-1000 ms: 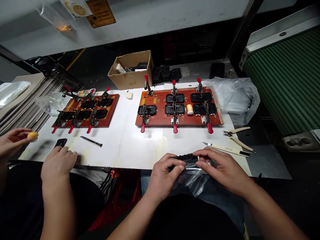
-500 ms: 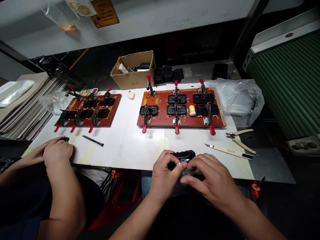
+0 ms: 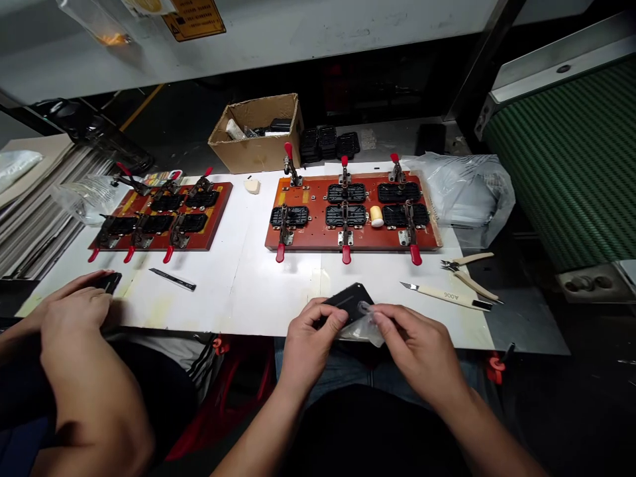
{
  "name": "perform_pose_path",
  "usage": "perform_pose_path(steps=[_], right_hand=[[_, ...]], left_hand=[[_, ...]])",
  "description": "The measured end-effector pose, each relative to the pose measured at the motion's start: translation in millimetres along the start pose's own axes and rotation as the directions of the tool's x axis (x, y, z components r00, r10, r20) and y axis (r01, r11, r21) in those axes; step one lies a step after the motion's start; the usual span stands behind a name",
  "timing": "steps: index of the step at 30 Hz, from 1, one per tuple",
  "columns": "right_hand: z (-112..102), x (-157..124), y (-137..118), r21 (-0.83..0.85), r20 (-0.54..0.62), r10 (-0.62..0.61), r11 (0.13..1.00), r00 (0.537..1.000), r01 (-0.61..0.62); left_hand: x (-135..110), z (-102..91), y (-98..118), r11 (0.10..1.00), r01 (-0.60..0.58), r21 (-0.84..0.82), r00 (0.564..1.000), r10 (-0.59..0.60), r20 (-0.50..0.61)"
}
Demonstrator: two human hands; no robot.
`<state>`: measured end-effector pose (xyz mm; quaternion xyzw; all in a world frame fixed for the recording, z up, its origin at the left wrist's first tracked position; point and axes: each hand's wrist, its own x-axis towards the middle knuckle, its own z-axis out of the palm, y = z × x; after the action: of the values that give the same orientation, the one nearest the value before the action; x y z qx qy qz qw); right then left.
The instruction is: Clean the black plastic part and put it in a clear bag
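Observation:
My left hand (image 3: pixel 309 339) is closed on a flat black plastic plate (image 3: pixel 350 298), thumb on its upper face, held over the table's front edge. Opposite it, my right hand (image 3: pixel 424 344) pinches a crumpled piece of clear plastic film (image 3: pixel 366 330) between thumb and fingers. The film stretches along the plate's lower right side; whether it still clings there I cannot tell. Beyond my hands lies a red-brown fixture board (image 3: pixel 318 238) with red-handled toggle clamps and several black parts. A yellow-and-white cylinder (image 3: pixel 376 216) rests on the board.
To the right lie a craft knife (image 3: pixel 447 295) and cutting pliers (image 3: pixel 470 273). A plastic bag (image 3: pixel 477 192) and cardboard box (image 3: pixel 256 149) stand behind. At left, a co-worker's hands (image 3: pixel 79 305) hold a black part near a second clamp board (image 3: pixel 216 225) and a black cutter (image 3: pixel 172 279).
The black plate has turned so its smooth face shows. My right hand has drawn the film out to the right and down. The whole view has shifted slightly.

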<state>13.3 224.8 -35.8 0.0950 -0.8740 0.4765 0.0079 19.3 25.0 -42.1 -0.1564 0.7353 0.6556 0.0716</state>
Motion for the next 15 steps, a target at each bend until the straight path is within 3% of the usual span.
perform_pose_path(steps=[2,5,10,15], right_hand=[[-2,-2,0,0.058,-0.051,0.080,0.995,0.996,-0.077],[-2,-5,-3,0.169,-0.010,0.162,0.973,0.987,-0.158],[4,-8,-8,0.172,-0.037,0.017,0.985,0.999,-0.010],[5,-10,-4,0.199,-0.006,-0.049,0.979,0.999,0.049]], left_hand=[[-1,-1.3,2,0.998,-0.033,0.048,0.999,0.034,-0.035],[-4,0.7,9,0.979,-0.112,0.170,0.993,0.118,-0.027],[-11,7.9,19,0.953,-0.196,0.231,0.980,0.189,0.055],[-11,10.8,18,0.961,-0.167,0.222,0.986,0.160,0.048]])
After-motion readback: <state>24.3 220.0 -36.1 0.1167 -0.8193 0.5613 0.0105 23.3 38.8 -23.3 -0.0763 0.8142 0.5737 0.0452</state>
